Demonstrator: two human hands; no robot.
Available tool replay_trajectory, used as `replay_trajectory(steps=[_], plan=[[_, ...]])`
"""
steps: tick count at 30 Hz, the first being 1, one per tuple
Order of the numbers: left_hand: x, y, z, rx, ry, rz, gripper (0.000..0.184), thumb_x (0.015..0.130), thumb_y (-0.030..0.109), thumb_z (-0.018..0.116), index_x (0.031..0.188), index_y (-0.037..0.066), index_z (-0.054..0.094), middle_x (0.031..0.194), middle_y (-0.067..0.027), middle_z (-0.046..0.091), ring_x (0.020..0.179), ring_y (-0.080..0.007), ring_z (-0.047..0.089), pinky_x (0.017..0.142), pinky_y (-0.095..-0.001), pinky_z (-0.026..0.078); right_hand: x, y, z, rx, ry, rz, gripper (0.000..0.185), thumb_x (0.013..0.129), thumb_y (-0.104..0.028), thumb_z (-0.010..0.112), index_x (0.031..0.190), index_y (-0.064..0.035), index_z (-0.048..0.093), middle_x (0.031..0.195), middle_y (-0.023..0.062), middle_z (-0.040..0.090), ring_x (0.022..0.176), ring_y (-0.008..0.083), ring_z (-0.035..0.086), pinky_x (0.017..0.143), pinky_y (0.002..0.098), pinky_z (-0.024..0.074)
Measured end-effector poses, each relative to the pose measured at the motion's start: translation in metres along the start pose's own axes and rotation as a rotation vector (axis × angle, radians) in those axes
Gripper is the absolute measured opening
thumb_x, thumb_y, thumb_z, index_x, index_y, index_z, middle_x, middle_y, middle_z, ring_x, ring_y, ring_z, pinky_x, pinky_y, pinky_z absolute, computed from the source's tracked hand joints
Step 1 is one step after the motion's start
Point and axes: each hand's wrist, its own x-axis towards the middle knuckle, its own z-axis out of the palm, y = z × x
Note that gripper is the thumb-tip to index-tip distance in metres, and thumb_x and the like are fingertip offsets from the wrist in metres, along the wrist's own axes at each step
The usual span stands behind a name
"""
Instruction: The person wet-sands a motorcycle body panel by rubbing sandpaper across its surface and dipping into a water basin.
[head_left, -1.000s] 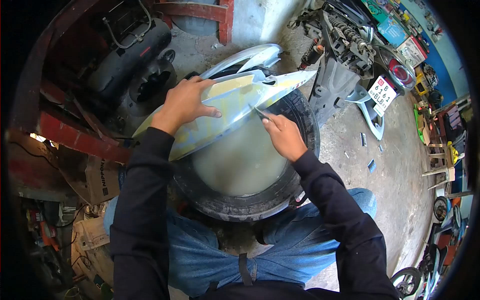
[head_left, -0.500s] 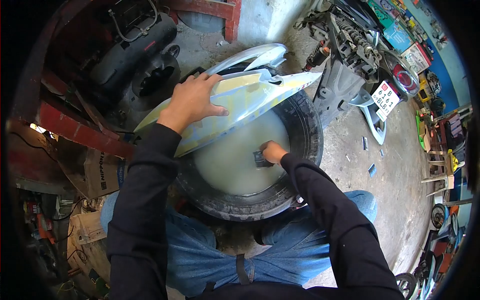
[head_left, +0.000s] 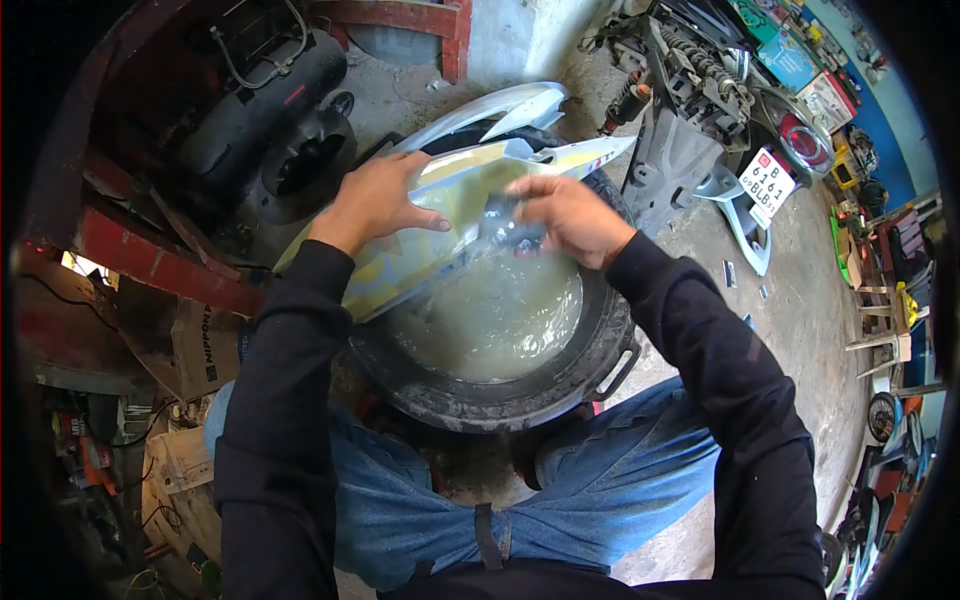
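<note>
A long panel [head_left: 440,215], patchy yellow, white and pale blue, lies tilted across the far left side of a round black tub [head_left: 470,405]. My left hand [head_left: 380,205] grips the panel's upper edge, its thumb on the painted face. Near the panel's right part, my right hand [head_left: 575,215] pinches a dark, thin sheet [head_left: 505,220], blurred by motion. Cloudy water [head_left: 490,325] in the tub is rippled, with bright glints below the sheet. Behind the panel, a second pale, curved panel [head_left: 480,112] rests at the tub's far rim.
A black tank [head_left: 265,95] and red frame [head_left: 160,265] stand at the left. Motorcycle parts with a number plate [head_left: 767,185] are at the upper right. Small scraps [head_left: 730,273] lie on the floor. A cardboard piece [head_left: 205,345] is beside my left sleeve.
My right hand has lifted from the water with the dark sheet and is now up beside the panel. The water has become rippled. My left hand keeps its grip on the panel.
</note>
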Motion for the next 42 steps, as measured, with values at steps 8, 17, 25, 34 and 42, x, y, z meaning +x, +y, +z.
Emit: replay_trajectory(steps=[8, 17, 25, 34, 42], plan=[[-0.008, 0.024, 0.003, 0.236, -0.002, -0.075, 0.101, 0.060, 0.055, 0.091, 0.143, 0.010, 0.056, 0.134, -0.0162, 0.062, 0.126, -0.0407, 0.057, 0.103, -0.0540, 0.046, -0.005, 0.001, 0.004, -0.561, 0.226, -0.389, 0.036, 0.098, 0.003, 0.052, 0.126, -0.0068, 0.073, 0.115, 0.0002, 0.069, 0.095, 0.0082, 0.065, 0.067, 0.0265, 0.0623], [-0.011, 0.033, 0.014, 0.257, 0.063, -0.095, 0.107, 0.056, 0.045, 0.095, 0.145, 0.006, 0.050, 0.140, -0.0168, 0.058, 0.128, -0.0407, 0.055, 0.104, -0.0538, 0.046, 0.006, 0.047, 0.004, -1.428, 0.333, -0.477, 0.085, 0.079, -0.008, 0.063, 0.159, -0.0080, 0.036, 0.073, 0.0279, 0.066, 0.069, 0.0479, 0.066, 0.068, 0.0544, 0.0549], [-0.010, 0.033, 0.016, 0.272, 0.049, -0.103, 0.108, 0.056, 0.044, 0.096, 0.146, 0.006, 0.048, 0.142, -0.0167, 0.056, 0.128, -0.0405, 0.055, 0.105, -0.0530, 0.045, -0.008, 0.102, 0.037, -1.391, 0.053, -0.465, 0.099, 0.078, -0.004, 0.063, 0.166, -0.0105, 0.018, 0.065, 0.0207, 0.063, 0.061, 0.0448, 0.063, 0.060, 0.0559, 0.0501], [-0.013, 0.032, 0.018, 0.261, 0.086, -0.086, 0.107, 0.057, 0.042, 0.096, 0.146, 0.007, 0.049, 0.142, -0.0166, 0.056, 0.128, -0.0400, 0.055, 0.104, -0.0524, 0.045, -0.010, 0.082, 0.013, -1.408, 0.240, -0.560, 0.093, 0.079, -0.004, 0.062, 0.164, -0.0251, 0.031, 0.065, 0.0162, 0.063, 0.060, 0.0379, 0.065, 0.060, 0.0514, 0.0519], [-0.011, 0.021, 0.022, 0.252, 0.134, 0.001, 0.101, 0.062, 0.053, 0.092, 0.142, 0.007, 0.050, 0.136, -0.0167, 0.059, 0.123, -0.0423, 0.057, 0.098, -0.0591, 0.047, -0.002, 0.081, -0.005, -1.378, 0.449, -0.477, 0.090, 0.078, -0.005, 0.062, 0.163, -0.0212, 0.035, 0.064, 0.0194, 0.062, 0.059, 0.0417, 0.064, 0.062, 0.0535, 0.0524]])
